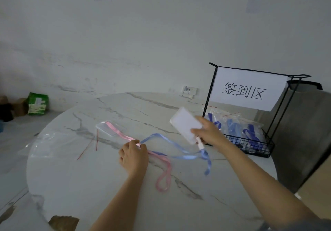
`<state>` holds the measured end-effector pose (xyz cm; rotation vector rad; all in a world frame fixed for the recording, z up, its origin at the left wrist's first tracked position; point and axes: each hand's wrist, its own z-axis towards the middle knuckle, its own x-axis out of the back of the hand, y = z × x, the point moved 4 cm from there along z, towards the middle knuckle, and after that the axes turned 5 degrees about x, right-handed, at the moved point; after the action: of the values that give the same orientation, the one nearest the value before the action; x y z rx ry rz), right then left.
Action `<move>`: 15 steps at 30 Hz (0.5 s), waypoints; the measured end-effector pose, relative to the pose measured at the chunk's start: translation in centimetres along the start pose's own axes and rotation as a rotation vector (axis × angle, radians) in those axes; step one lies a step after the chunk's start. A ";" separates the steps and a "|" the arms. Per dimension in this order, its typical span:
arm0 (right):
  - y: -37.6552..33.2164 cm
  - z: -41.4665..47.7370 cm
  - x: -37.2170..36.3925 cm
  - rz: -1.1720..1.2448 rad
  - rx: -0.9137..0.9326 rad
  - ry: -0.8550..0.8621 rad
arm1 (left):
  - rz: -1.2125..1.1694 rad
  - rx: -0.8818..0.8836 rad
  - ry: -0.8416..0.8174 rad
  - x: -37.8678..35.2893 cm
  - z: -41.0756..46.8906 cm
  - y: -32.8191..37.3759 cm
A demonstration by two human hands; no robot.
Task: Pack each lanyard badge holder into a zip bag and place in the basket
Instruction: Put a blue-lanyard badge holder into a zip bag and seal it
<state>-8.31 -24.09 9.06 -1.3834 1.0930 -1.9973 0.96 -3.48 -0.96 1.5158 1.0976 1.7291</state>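
Note:
My right hand (pixel 208 132) grips a white badge holder (pixel 186 124) lifted above the round marble table (pixel 107 177), near the basket. Its blue lanyard (pixel 179 156) trails down and loops across the table toward my left hand (pixel 133 156). My left hand rests on the table with fingers curled over the ribbons where the blue lanyard crosses a pink lanyard (pixel 163 173). The pink lanyard runs back to a clear badge holder (pixel 109 128) lying flat. Clear zip bags (pixel 53 144) with red seal lines lie at the left. The black wire basket (pixel 250 144) at the right holds several bagged blue lanyards.
A white paper sign (pixel 245 91) with black characters hangs on the basket's tall frame. A grey chair back (pixel 302 132) stands behind the basket. A green package (pixel 37 103) and boxes sit on the floor far left. A wall socket (pixel 189 91) is behind the table.

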 end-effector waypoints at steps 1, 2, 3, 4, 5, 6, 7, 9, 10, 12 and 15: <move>-1.0 -0.5 1.4 0.112 0.018 0.044 | -0.007 -0.001 0.001 0.0 0.0 0.0; -2.1 -1.1 2.8 0.204 0.042 0.083 | -0.014 -0.001 0.002 0.1 0.0 0.0; -3.2 -1.7 4.1 0.263 0.064 0.120 | -0.014 -0.002 0.003 0.0 0.0 0.0; -4.2 -2.4 5.3 0.300 0.080 0.152 | -0.008 -0.002 0.004 0.0 0.0 0.0; -5.2 -3.0 6.4 0.329 0.094 0.185 | -0.001 -0.002 0.005 0.1 0.0 0.0; -6.0 -3.5 7.5 0.366 0.114 0.223 | 0.001 -0.003 0.008 0.1 0.0 0.1; -6.8 -3.9 8.6 0.405 0.146 0.265 | -0.003 -0.005 0.010 0.2 -0.1 0.1; -8.0 -4.3 10.6 0.442 0.214 0.357 | -0.018 -0.004 0.015 0.2 -0.2 0.1; -8.6 -4.4 11.5 0.439 0.245 0.402 | -0.035 -0.005 0.020 0.3 -0.2 0.2; -9.3 -4.4 12.6 0.395 0.268 0.441 | -0.105 -0.040 0.041 0.4 -0.2 0.4; -9.8 -4.2 11.5 0.157 0.185 0.213 | -0.269 -0.282 0.054 1.0 -0.9 1.6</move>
<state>-15.92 -25.62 22.64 -0.9794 1.0402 -2.1046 0.03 -3.64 0.91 1.1029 0.9853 1.6628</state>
